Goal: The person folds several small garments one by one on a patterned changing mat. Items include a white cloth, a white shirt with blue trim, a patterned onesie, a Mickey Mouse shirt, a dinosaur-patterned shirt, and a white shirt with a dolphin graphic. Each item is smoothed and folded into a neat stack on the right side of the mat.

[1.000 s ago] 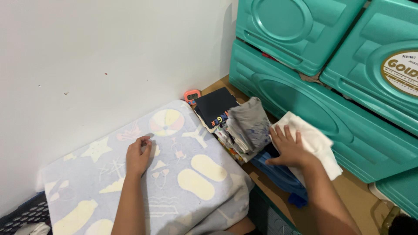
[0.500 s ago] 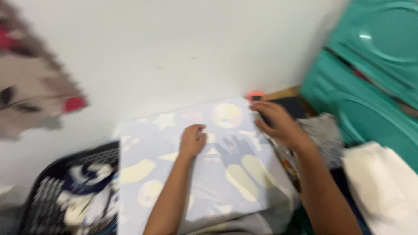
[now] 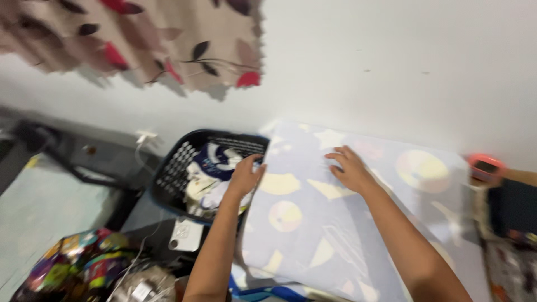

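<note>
Left hand (image 3: pixel 244 178) at basket (image 3: pixel 168 184) edge; right hand (image 3: pixel 348 169) flat on towel (image 3: pixel 358 235).

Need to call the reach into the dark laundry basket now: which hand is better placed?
Probably the left hand: it sits at the basket's rim over the clothes. The right hand rests flat on the printed cushion, farther away.

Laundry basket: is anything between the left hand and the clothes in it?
Nothing visible is. The left hand is at the near rim of the dark laundry basket, right beside the clothes piled in it. The right hand lies flat on the patterned cloth to the side, apart from the basket.
</note>
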